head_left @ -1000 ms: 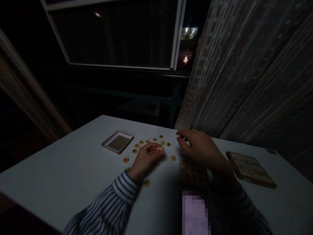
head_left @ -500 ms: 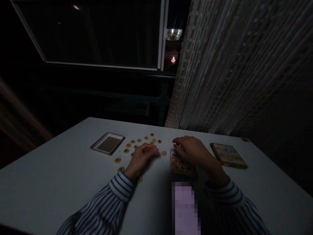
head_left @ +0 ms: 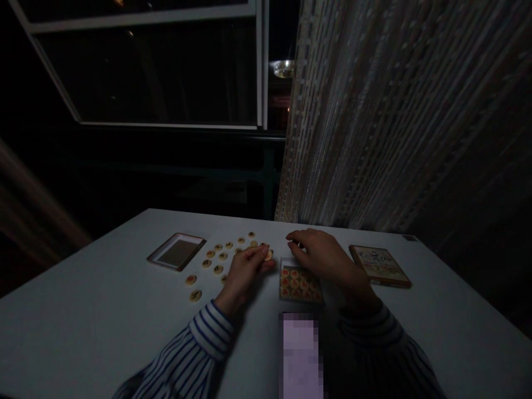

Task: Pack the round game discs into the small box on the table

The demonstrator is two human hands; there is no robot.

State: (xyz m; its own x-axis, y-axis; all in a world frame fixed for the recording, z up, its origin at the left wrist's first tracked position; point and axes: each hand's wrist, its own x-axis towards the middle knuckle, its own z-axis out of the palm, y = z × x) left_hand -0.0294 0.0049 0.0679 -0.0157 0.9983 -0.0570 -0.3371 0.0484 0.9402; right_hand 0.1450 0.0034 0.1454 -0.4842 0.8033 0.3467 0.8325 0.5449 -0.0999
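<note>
My left hand [head_left: 243,276] pinches a Chinese chess piece [head_left: 269,255], round and pale with a red mark, between thumb and fingers. Just right of it stands a small clear-walled box [head_left: 290,261] with rows of red-marked pieces in it. Over the far right part of that box hovers my right hand [head_left: 326,256], its fingers curved and apart, with nothing visible between them. Several loose pieces [head_left: 195,295] lie scattered on the white table to the left of and beyond my left hand; some are partly hidden by it.
A shallow open tray or lid [head_left: 180,253] lies at the table's left. On the right is a flat box with a printed cover [head_left: 383,265]. A pixelated, phone-like object [head_left: 301,357] is at the near edge. Behind the table hangs a string curtain [head_left: 357,122] beside a dark window [head_left: 158,72].
My left hand has turned, and a piece now shows in its pinch; the lone piece beside the box no longer shows on the table. My right hand still hovers over the box. The view has shifted slightly.
</note>
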